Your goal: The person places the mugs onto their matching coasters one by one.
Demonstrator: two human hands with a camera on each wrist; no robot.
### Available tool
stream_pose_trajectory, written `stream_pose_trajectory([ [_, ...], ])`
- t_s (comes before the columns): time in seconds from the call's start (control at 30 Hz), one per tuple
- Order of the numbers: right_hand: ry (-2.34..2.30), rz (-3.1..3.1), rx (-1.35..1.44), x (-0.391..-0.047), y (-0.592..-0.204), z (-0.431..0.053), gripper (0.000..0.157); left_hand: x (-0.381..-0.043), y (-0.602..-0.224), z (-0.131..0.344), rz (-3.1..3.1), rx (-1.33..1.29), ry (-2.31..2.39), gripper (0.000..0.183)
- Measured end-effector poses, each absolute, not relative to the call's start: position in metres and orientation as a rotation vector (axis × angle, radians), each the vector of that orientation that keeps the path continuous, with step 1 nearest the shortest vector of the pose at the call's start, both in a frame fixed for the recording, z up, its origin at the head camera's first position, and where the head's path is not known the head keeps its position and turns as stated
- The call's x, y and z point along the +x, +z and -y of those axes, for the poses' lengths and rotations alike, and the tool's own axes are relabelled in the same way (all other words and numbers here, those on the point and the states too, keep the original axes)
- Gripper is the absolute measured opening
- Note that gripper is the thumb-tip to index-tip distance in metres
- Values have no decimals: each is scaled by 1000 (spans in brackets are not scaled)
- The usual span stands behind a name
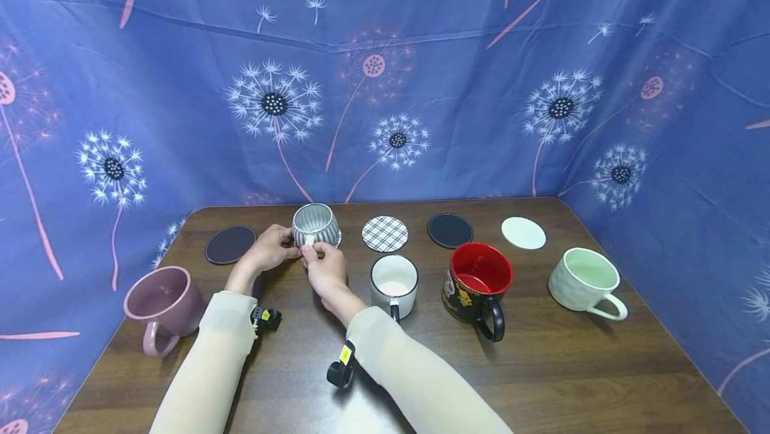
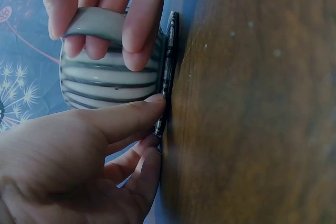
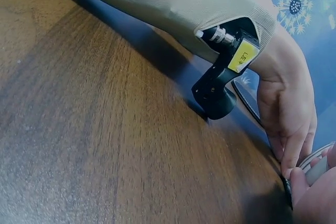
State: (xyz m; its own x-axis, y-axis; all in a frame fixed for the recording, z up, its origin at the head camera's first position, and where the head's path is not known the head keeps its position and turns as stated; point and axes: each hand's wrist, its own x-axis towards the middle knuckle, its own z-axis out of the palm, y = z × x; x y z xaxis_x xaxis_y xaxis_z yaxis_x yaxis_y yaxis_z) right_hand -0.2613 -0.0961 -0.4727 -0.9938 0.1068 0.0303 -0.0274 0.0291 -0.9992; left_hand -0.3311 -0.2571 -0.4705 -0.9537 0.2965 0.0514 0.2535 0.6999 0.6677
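A grey-and-white ribbed mug (image 1: 315, 221) stands at the back of the table on a coaster (image 1: 339, 239) that it mostly covers. My right hand (image 1: 325, 269) grips the mug's handle (image 2: 94, 23), its fingers passed through the loop. Low beside the mug, my left hand (image 1: 269, 251) pinches the coaster's edge, thumb on the upper side, as the left wrist view shows. In the right wrist view, the left hand (image 3: 287, 103) meets the right hand (image 3: 317, 195) at the coaster; the mug is mostly hidden there.
Along the back lie a dark coaster (image 1: 230, 245), a checked coaster (image 1: 385, 234), a black coaster (image 1: 450, 231) and a white coaster (image 1: 523, 233). Nearer stand a purple mug (image 1: 174, 303), a white mug (image 1: 392, 293), a red-and-black mug (image 1: 463, 300) and a pale green mug (image 1: 571, 283).
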Motion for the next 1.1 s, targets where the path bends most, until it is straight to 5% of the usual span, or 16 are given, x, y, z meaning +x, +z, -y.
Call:
stream_pose_trajectory([
  [0.53, 2082, 2176, -93, -251, -469, 96, 17, -331, -470, 258, -2824, 463, 1093, 56],
  [0.8, 1978, 2248, -199, -235, -452, 100, 46, -333, -470, 258, -2860, 572, 1071, 37],
  [1.1, 2197, 2207, -159, -222, -419, 95, 72, -335, -465, 261, -2849, 522, 1046, 61],
])
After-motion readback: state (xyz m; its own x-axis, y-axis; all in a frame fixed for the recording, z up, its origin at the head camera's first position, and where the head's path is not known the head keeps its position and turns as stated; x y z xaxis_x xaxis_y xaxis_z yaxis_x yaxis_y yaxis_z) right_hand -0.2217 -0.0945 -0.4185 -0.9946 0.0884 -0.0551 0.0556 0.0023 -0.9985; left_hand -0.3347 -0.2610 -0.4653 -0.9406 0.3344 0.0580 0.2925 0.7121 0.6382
